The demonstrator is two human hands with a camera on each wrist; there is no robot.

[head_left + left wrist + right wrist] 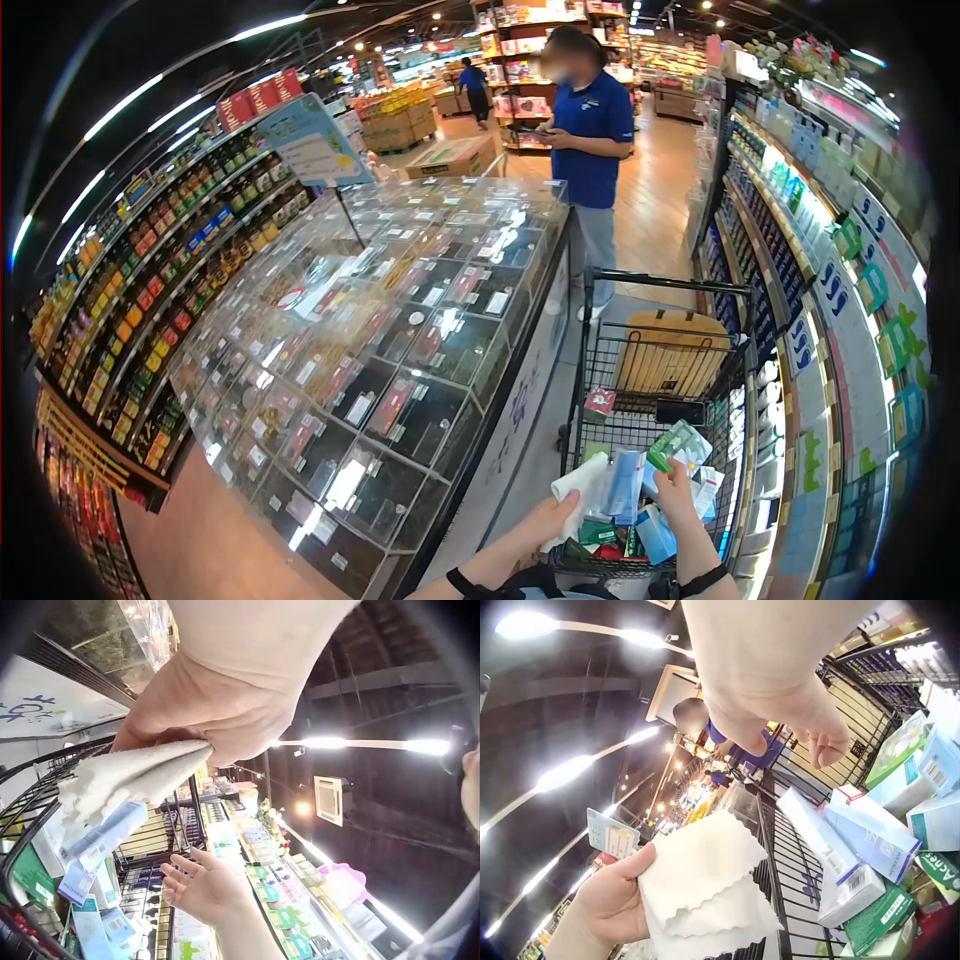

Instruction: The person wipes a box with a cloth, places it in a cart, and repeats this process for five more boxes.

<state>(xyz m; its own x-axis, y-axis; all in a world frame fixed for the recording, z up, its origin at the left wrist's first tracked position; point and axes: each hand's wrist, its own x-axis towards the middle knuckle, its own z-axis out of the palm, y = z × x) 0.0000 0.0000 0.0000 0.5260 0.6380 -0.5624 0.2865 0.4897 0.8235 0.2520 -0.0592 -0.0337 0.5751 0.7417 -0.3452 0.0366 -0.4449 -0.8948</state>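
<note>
My left hand (552, 515) grips a white cloth (697, 874), folded in layers with wavy edges, over the near left side of a black wire shopping cart (664, 281). In the left wrist view the cloth hangs from between thumb and fingers. My right hand (201, 891) is held over the cart's contents with relaxed, slightly bent fingers and nothing in them. Below it lie several light-blue and white boxes (874, 838), a green box (880, 919) and a green-and-white pack (688, 440).
Clear-lidded bulk bins (400, 330) stand left of the cart. Stocked shelves (765, 250) line the right side. A person in a blue shirt (592, 115) stands beyond the cart, near the bins' far corner. A sign (315, 140) rises above the bins.
</note>
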